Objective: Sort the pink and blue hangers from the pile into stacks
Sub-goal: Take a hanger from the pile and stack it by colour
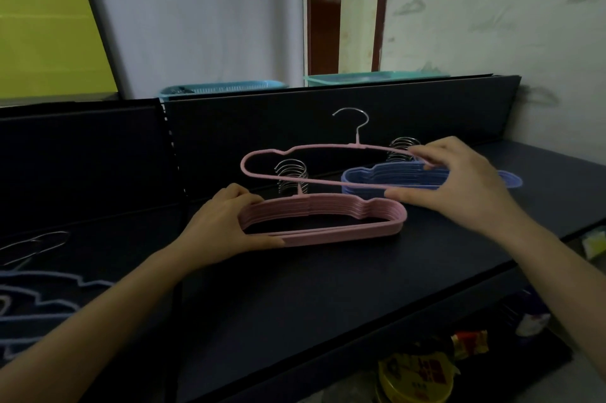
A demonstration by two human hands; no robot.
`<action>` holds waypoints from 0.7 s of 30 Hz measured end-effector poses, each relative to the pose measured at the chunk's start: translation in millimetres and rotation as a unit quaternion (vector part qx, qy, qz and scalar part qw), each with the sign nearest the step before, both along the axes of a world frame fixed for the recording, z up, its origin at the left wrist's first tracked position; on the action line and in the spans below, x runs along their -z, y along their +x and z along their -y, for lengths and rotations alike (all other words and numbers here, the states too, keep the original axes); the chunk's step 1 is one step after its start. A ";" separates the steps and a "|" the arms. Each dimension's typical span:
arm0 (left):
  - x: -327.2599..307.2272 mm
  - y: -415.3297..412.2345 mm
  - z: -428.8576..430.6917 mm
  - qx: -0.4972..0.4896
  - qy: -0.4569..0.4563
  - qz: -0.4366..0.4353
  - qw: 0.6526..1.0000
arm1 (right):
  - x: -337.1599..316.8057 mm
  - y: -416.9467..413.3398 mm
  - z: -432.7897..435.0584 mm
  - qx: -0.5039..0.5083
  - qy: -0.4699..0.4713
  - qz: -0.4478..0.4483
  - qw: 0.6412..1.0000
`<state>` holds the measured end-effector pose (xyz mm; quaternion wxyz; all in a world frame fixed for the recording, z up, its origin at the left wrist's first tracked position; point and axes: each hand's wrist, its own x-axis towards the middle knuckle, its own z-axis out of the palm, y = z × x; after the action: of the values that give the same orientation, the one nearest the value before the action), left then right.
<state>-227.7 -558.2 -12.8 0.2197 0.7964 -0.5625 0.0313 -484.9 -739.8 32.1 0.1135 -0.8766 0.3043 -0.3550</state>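
Note:
A stack of several pink hangers [328, 214] lies on the dark counter [328, 287], metal hooks pointing away from me. My left hand [219, 225] grips the stack's left end. Behind it to the right lies a stack of blue hangers [393, 177]. My right hand [459, 186] holds a single pink hanger [262, 159] by its right end, lifted level above both stacks with its hook upward. At the far left the remaining pile of blue hangers [39, 297] lies flat on the counter.
A dark upright panel [262, 127] backs the counter. Two turquoise baskets [223, 87] [370, 77] stand behind it. The counter's front edge drops at the right, where a yellow tin [413, 373] and packets sit on a lower shelf.

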 end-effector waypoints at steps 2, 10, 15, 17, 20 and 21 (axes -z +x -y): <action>0.4 1.3 0.6 0.001 0.003 0.002 1.000 | 3.5 2.8 -0.2 -0.015 0.011 0.001 1.000; 4.0 9.0 1.8 0.036 -0.051 -0.058 0.996 | 15.0 19.4 0.2 -0.043 0.032 -0.012 0.998; 3.6 14.0 -2.6 0.009 -0.024 -0.038 0.999 | 22.3 29.2 -1.9 -0.070 0.052 -0.040 0.995; -2.4 15.9 -9.3 -0.010 -0.021 -0.091 0.996 | 24.4 32.0 -0.9 -0.079 0.069 -0.037 0.994; -8.8 22.0 -20.9 -0.029 -0.028 -0.221 0.975 | 25.5 34.8 1.5 -0.084 0.087 -0.042 0.992; -10.2 24.5 -24.4 -0.030 -0.040 -0.255 0.966 | 25.9 35.9 1.3 -0.086 0.090 -0.049 0.991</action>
<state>-203.2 -533.8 -2.6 0.3863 0.7854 -0.4617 -0.1443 -449.0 -741.1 6.2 0.2070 -0.9020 0.2638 -0.2720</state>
